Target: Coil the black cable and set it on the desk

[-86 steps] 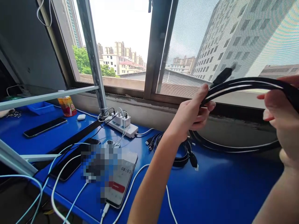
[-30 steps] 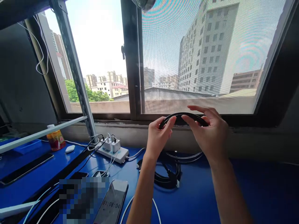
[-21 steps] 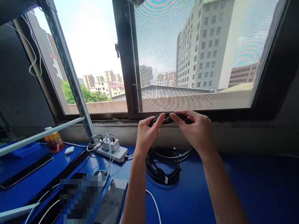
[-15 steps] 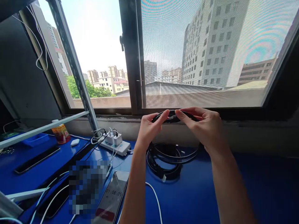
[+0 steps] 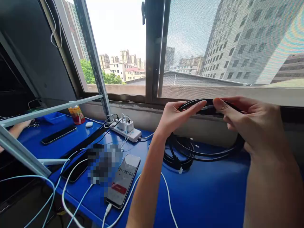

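Both hands hold a loop of black cable (image 5: 213,155) up in front of the window sill. My left hand (image 5: 178,115) pinches the loop's left side, thumb on top. My right hand (image 5: 249,117) grips its right side, the thumb close to the left thumb's tip. The lower part of the loop hangs between the wrists. Behind my left wrist, a second black cable coil (image 5: 174,163) with a small white tag lies on the blue table (image 5: 204,196).
On the left are a phone (image 5: 125,177) showing a timer, a white power strip (image 5: 133,134) with plugs, a dark phone (image 5: 58,134), a red-yellow container (image 5: 76,114) and white cables. A metal frame (image 5: 52,109) crosses the left side; another person's hand (image 5: 20,128) is beyond it.
The view has turned left and down, so the table items sit further right. Both hands with the cable loop appear further right and larger. Another person's hand has come into view at the left.
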Demonstrator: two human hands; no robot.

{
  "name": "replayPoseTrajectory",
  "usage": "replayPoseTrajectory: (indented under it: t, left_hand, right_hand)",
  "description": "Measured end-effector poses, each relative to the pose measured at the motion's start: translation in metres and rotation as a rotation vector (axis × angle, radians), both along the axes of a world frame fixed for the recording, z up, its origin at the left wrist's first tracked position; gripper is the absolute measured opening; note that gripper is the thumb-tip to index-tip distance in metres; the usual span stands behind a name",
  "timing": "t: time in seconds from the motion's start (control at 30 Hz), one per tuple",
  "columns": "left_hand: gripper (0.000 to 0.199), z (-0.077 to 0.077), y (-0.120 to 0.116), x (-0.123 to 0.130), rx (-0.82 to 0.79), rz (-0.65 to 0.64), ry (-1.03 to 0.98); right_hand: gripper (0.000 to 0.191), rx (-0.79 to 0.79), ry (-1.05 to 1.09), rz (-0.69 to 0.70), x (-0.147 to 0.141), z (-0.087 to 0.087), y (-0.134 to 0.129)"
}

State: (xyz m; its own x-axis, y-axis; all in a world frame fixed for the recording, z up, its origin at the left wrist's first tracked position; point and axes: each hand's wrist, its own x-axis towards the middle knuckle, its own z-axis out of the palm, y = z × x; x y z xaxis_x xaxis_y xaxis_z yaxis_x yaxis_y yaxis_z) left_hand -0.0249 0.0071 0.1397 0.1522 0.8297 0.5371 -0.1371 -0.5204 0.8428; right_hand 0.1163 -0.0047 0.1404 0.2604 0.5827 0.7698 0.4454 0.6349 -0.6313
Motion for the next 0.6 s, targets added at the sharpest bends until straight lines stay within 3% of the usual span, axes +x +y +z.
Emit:
replayPoseTrajectory:
  t: [0.23,0.3,0.6]
  left_hand:
    - [0.014,0.004,-0.002,-0.008,-0.079,0.053,-0.008]
    - [0.017,0.004,-0.001,-0.011,-0.072,0.058,0.031]
    - [0.008,0.006,-0.002,-0.019,-0.069,0.077,0.019]
  right_hand:
    - [0.037,0.036,0.012,-0.088,-0.009,0.005,-0.006]
    - [0.036,0.051,-0.015,-0.101,-0.012,0.004,-0.006]
    - [0.026,0.083,-0.120,-0.071,-0.016,-0.001,-0.001]
